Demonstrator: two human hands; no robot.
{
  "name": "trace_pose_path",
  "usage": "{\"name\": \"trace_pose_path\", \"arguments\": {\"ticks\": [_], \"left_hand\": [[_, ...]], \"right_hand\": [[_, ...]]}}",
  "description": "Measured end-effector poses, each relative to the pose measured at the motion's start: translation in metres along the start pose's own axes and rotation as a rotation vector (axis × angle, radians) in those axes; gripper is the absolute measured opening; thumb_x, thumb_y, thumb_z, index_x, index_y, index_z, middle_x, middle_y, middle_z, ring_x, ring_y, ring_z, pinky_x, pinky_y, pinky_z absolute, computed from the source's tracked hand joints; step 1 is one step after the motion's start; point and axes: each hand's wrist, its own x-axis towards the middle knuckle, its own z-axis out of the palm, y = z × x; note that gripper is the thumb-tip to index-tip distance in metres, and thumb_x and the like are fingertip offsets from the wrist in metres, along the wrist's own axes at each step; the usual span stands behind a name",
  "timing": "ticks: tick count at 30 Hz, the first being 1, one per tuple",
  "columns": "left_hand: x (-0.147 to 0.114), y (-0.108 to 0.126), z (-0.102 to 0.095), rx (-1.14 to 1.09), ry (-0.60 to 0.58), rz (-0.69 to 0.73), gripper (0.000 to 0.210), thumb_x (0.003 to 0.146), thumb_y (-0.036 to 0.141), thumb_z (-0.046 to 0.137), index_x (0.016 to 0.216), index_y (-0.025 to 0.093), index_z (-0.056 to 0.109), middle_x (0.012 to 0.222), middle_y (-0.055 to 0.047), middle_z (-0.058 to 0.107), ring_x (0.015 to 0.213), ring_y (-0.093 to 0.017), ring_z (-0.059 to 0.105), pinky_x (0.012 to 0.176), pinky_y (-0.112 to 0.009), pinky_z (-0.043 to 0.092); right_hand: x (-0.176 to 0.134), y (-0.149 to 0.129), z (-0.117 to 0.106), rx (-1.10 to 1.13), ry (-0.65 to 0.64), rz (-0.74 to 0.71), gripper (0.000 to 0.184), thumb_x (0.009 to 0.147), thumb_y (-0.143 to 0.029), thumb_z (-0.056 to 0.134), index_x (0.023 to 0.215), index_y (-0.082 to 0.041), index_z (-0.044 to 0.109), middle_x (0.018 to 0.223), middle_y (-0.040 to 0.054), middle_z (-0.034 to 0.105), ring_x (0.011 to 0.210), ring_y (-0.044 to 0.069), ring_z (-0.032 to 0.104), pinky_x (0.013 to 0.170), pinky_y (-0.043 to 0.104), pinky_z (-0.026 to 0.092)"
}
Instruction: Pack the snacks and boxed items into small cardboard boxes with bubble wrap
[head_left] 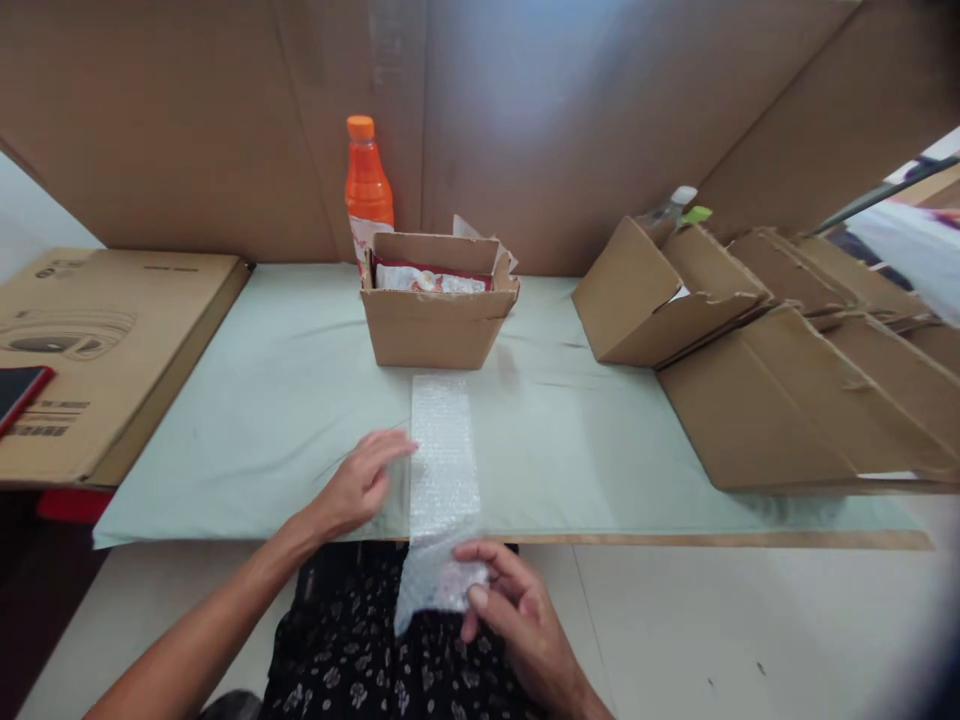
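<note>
A strip of clear bubble wrap (444, 455) lies lengthwise on the pale green table cover, its near end hanging over the front edge. My right hand (514, 610) pinches that hanging end between thumb and fingers, above my lap. At the strip's left side is my left hand (367, 475), fingers stretched out and tips at the wrap's edge; whether they touch it I cannot tell. Just beyond the strip's far end stands an open cardboard box (439, 328) with white and red packets (431, 279) inside.
An orange bottle (367, 185) stands behind the box. At the right, several open cardboard boxes (757, 400) sit in a cluster, a clear bottle (679, 200) behind them. On the left lies a flat printed carton (150, 350) with a dark red-edged object (22, 392). Cardboard panels (525, 120) wall the back.
</note>
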Motion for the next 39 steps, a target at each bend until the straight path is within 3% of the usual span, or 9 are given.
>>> {"name": "trace_pose_path", "arguments": {"ticks": [4,10,13,16,19,24,29,34,39], "left_hand": [[-0.049,0.031,0.005,-0.328,-0.151,-0.185,0.08,0.07,0.007,0.047,0.148,0.026,0.041,0.137,-0.008,0.061,0.128,-0.024,0.056,0.11,-0.046,0.046],[-0.005,0.027,0.052,-0.055,0.097,-0.449,0.055,0.086,0.024,0.052,0.14,0.013,0.049,0.095,-0.009,0.069,0.087,-0.024,0.064,0.085,-0.043,0.053],[0.007,0.014,0.062,0.083,0.08,-0.422,0.065,0.083,0.022,0.056,0.145,0.013,0.042,0.083,-0.004,0.065,0.079,-0.022,0.061,0.079,-0.039,0.052],[0.006,0.009,0.064,0.147,0.062,-0.373,0.068,0.082,0.022,0.058,0.147,0.016,0.038,0.08,-0.002,0.063,0.077,-0.021,0.059,0.079,-0.038,0.051],[0.001,0.013,0.061,0.192,0.119,-0.332,0.067,0.084,0.021,0.058,0.148,0.016,0.037,0.088,-0.005,0.065,0.085,-0.025,0.061,0.083,-0.042,0.051],[-0.024,0.03,0.041,0.036,0.178,-0.142,0.06,0.087,0.023,0.057,0.145,0.023,0.041,0.131,-0.012,0.06,0.12,-0.028,0.054,0.102,-0.047,0.046],[-0.036,0.033,0.038,-0.052,0.063,-0.188,0.041,0.088,0.021,0.055,0.128,0.021,0.06,0.105,-0.008,0.071,0.098,-0.024,0.063,0.088,-0.042,0.051],[-0.018,0.024,0.053,0.077,0.146,-0.358,0.037,0.09,0.023,0.054,0.126,0.019,0.061,0.092,-0.007,0.07,0.085,-0.024,0.063,0.08,-0.041,0.052],[-0.018,0.026,0.053,0.175,0.206,-0.2,0.035,0.092,0.02,0.054,0.127,0.02,0.058,0.118,-0.012,0.064,0.109,-0.027,0.058,0.094,-0.045,0.048]], "right_hand": [[0.024,-0.016,-0.004,0.177,0.024,0.002,0.044,0.083,-0.047,0.071,0.116,-0.019,0.061,0.087,0.0076,0.074,0.062,0.015,0.064,0.068,0.03,0.051],[0.053,-0.018,-0.015,0.056,0.134,-0.088,0.074,0.087,-0.043,0.066,0.15,-0.024,0.031,0.099,0.0073,0.07,0.07,0.017,0.066,0.05,0.025,0.049],[0.05,-0.008,-0.031,-0.389,0.214,-0.309,0.06,0.093,-0.032,0.058,0.149,-0.027,0.038,0.097,0.0055,0.069,0.072,0.017,0.064,0.063,0.031,0.055],[0.049,0.003,-0.043,-0.911,0.176,-0.6,0.043,0.089,-0.02,0.059,0.132,-0.025,0.06,0.12,0.0117,0.066,0.108,0.027,0.062,0.091,0.046,0.053],[0.057,0.012,-0.045,-1.201,0.135,-0.717,0.037,0.087,-0.012,0.056,0.12,-0.024,0.067,0.14,0.0136,0.057,0.13,0.033,0.05,0.099,0.054,0.047],[0.071,0.006,-0.042,-1.166,0.019,-0.743,0.03,0.095,-0.011,0.048,0.113,-0.024,0.068,0.122,0.01,0.07,0.119,0.026,0.061,0.094,0.046,0.05],[0.077,-0.008,-0.039,-0.986,-0.043,-0.574,0.021,0.098,-0.02,0.05,0.109,-0.023,0.067,0.101,0.0056,0.074,0.094,0.021,0.068,0.085,0.038,0.054],[0.078,-0.004,-0.036,-1.071,0.248,-0.718,0.031,0.097,-0.025,0.054,0.127,-0.023,0.06,0.121,0.0119,0.066,0.112,0.026,0.061,0.092,0.043,0.051],[0.084,-0.001,-0.036,-1.317,0.042,-0.757,0.033,0.093,-0.015,0.055,0.124,-0.023,0.063,0.127,0.0106,0.066,0.125,0.029,0.054,0.096,0.047,0.045]]}}
